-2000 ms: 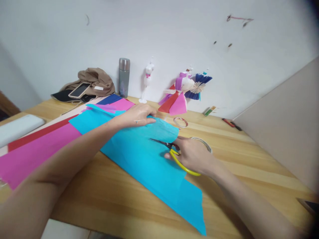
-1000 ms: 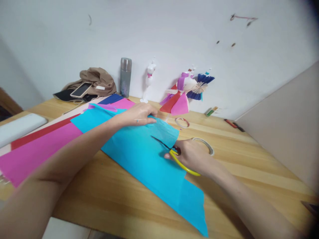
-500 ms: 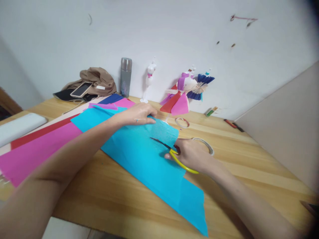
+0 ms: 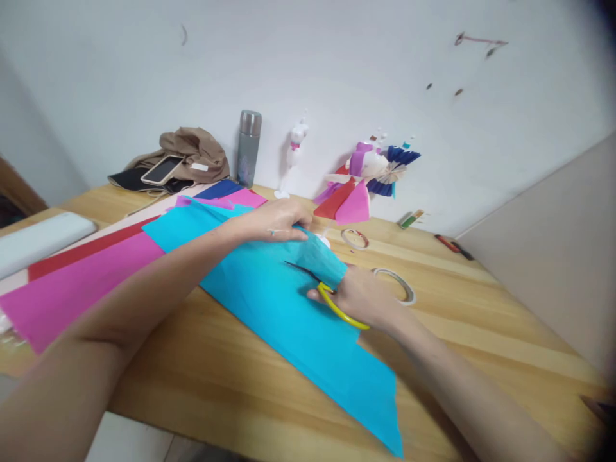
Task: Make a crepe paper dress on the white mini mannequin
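A long sheet of blue crepe paper (image 4: 289, 314) lies slantwise across the wooden table. My left hand (image 4: 283, 221) pinches its upper edge between thumb and fingers. In my right hand (image 4: 363, 295) are yellow-handled scissors (image 4: 337, 307), their dark blades pointing left at the cut in the paper. A narrow flap of the blue paper rises between the two hands, above the blades. Pink crepe paper (image 4: 91, 289) and a red strip (image 4: 96, 247) lie under and left of the blue sheet, partly hidden by my left arm.
Along the wall stand a grey flask (image 4: 249, 149), a white doll form (image 4: 290, 160) and a doll form in a pink and red paper skirt (image 4: 344, 200). Tape rolls (image 4: 407, 292) lie right. A phone (image 4: 162, 169), brown cloth (image 4: 195, 151) and white case (image 4: 45, 240) are left.
My right hand has moved the scissors slightly left along the paper. The flap above the blades now bends more over the right hand. The camera view has shifted a little.
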Tool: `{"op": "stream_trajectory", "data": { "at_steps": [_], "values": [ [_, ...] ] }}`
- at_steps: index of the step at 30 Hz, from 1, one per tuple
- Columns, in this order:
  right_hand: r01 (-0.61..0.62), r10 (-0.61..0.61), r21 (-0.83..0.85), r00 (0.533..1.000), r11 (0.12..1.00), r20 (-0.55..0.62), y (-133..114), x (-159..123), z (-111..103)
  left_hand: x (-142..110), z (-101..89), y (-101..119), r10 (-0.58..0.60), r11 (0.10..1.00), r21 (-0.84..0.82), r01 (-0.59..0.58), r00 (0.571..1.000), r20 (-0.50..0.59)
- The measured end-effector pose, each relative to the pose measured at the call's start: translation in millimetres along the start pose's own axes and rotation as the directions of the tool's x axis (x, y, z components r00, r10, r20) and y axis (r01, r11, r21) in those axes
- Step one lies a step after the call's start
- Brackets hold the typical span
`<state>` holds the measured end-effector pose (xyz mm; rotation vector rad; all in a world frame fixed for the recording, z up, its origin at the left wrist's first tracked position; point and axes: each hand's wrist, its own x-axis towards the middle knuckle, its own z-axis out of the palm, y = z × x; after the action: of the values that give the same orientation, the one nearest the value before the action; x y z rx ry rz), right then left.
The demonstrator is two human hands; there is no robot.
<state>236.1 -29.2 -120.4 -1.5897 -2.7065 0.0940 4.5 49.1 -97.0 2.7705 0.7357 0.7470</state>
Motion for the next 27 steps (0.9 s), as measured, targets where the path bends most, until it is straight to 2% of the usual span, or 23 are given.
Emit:
{"op": "stream_trajectory", "data": {
  "at_steps": [3,11,17,27],
  "values": [
    [-0.005,0.004,0.033,0.999,0.999,0.035,-0.4,1.6,4.5,-1.7,0.3,-0.8,0.025,1.000,-0.018,-0.026,1.000,-0.018],
    [0.050,-0.049,0.070,0.999,0.996,-0.008,4.5,2.5,11.5,-1.5,3.4,-7.1,0.054,0.998,-0.026,-0.055,0.997,-0.056],
    [0.072,-0.067,0.156,0.997,0.985,-0.037,2.2,3.3,10.7,-1.4,1.0,-2.2,0.013,1.000,-0.024,-0.013,1.000,-0.013],
    [0.119,-0.106,0.135,0.990,0.984,-0.097,2.8,6.3,15.0,-1.7,1.4,-0.2,-0.011,1.000,-0.009,0.011,1.000,-0.003]
  ]
}}
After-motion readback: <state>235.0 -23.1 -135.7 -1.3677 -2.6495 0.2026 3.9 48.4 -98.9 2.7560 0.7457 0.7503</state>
